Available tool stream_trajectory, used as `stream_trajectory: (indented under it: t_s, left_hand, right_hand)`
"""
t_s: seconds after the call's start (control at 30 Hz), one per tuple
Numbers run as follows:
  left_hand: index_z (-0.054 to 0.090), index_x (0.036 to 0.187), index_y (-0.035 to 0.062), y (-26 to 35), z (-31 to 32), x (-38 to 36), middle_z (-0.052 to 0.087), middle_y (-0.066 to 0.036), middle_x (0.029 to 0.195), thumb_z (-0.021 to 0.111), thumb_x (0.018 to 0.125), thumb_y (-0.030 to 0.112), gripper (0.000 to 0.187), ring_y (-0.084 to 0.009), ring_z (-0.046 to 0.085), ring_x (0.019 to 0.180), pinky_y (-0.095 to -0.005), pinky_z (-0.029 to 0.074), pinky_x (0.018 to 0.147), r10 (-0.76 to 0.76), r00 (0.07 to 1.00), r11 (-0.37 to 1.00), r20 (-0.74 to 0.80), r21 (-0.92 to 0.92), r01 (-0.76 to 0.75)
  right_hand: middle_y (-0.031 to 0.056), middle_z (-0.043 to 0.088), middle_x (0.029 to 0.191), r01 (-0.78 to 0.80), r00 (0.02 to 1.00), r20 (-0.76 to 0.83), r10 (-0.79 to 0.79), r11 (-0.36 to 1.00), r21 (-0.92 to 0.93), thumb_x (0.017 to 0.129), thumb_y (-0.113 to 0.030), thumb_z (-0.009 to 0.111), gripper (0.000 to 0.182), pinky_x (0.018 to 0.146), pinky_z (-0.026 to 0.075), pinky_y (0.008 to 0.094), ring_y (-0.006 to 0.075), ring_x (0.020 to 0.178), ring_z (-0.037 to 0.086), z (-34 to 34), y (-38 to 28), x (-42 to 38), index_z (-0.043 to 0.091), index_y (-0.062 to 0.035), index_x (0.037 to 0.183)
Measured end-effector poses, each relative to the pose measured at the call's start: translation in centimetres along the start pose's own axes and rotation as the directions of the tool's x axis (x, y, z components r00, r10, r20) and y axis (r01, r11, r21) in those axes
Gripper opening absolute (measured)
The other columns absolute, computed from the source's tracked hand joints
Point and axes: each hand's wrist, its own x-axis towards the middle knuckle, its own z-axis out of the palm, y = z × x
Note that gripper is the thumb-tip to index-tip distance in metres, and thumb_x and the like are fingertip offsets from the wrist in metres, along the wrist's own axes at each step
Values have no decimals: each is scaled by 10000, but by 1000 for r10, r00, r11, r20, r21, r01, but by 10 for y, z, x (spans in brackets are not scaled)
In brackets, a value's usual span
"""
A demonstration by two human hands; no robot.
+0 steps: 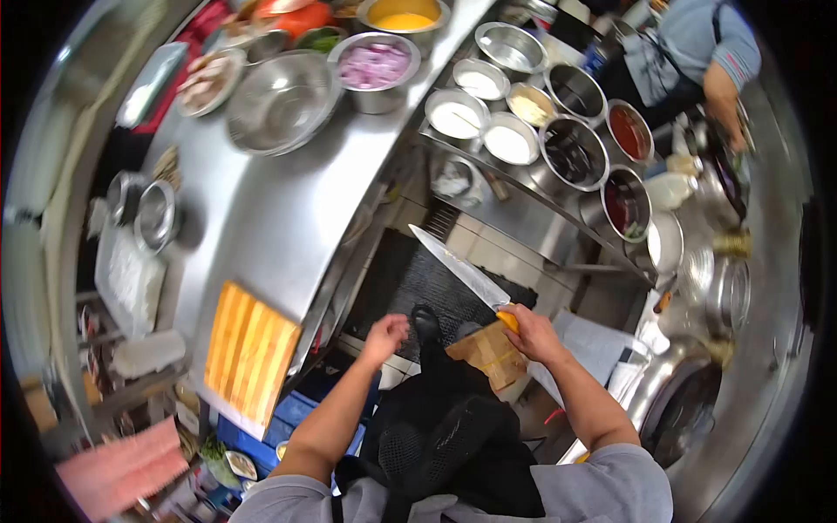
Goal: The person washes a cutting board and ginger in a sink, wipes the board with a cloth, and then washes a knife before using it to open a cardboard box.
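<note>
My right hand is closed round the yellow handle of a large kitchen knife. The blade points up and to the left, over the dark floor mat. My left hand hangs in front of my body with its fingers curled in, and no object shows in it. To its left, a striped wooden cutting board lies on the near end of the steel counter. Below the knife handle, lower down, is a cardboard box.
Bowls, among them a large steel one and one of chopped onion, stand at the counter's far end. Several sauce pots fill the right-hand shelf. Another person stands at the upper right. A floor mat lies below.
</note>
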Motion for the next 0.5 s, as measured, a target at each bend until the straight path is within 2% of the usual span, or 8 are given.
stream_trajectory:
  t_s: [0.03,0.07,0.17,0.2,0.33,0.37,0.43,0.5]
  left_hand:
    - [596,1195,21,-8,-5,-31,689,-60,999,573,914,66,285,-125,640,820,-277,519,666,40,998,999,-46,5,-40]
    - [601,1185,18,-15,-13,-59,695,-67,996,576,920,70,271,-135,651,846,-285,527,715,78,993,996,-86,37,-76]
    - [604,1187,19,-26,-43,-127,699,-78,1020,584,933,85,263,-141,659,903,-292,525,800,197,953,976,-230,138,-169]
    - [601,1199,22,-30,-54,-148,698,-83,1046,590,941,96,269,-136,655,935,-292,515,835,266,924,951,-275,231,-205]
    - [615,1188,35,-18,-80,-257,709,-92,1032,582,948,111,254,-147,665,937,-296,518,838,313,779,949,-543,220,-228]
    - [616,1189,39,-31,-84,-282,710,-90,1031,581,946,111,256,-150,668,930,-297,519,833,315,732,949,-605,178,-261]
    - [617,1181,36,-71,-88,-330,712,-90,997,569,923,82,267,-163,674,904,-310,526,816,327,616,941,-717,184,-286]
    - [621,1166,33,-119,-87,-379,709,-93,988,557,914,62,262,-172,675,914,-316,529,820,263,539,951,-800,120,-286]
  right_hand:
    - [177,624,1125,115,992,-41,-116,993,-29,835,-120,685,462,826,514,441,374,1015,621,-7,-20,9,484,-93,1251]
    - [163,632,1114,232,969,-77,-237,971,-61,830,-109,691,476,822,515,438,359,1012,627,-11,-39,19,488,-104,1260]
    - [146,646,1105,316,930,-131,-342,931,-185,814,-96,709,502,824,517,429,344,1013,637,-9,-91,39,501,-120,1271]
    - [153,652,1126,351,920,-103,-379,910,-220,817,-73,694,498,838,516,429,355,1019,637,-9,-114,44,509,-120,1276]
    - [171,649,1149,553,822,-58,-567,818,-156,824,-68,668,518,837,510,452,392,1022,625,22,-196,51,492,-121,1308]
    - [185,655,1111,551,830,7,-558,818,-165,828,-84,670,528,814,515,465,413,994,628,32,-211,54,480,-134,1318]
    - [201,663,1053,695,718,137,-682,696,-181,826,-89,673,543,776,514,483,434,941,634,54,-249,52,464,-146,1324]
    - [209,667,1000,715,699,194,-689,662,-226,818,-83,676,551,754,509,488,440,915,636,76,-288,41,462,-154,1321]
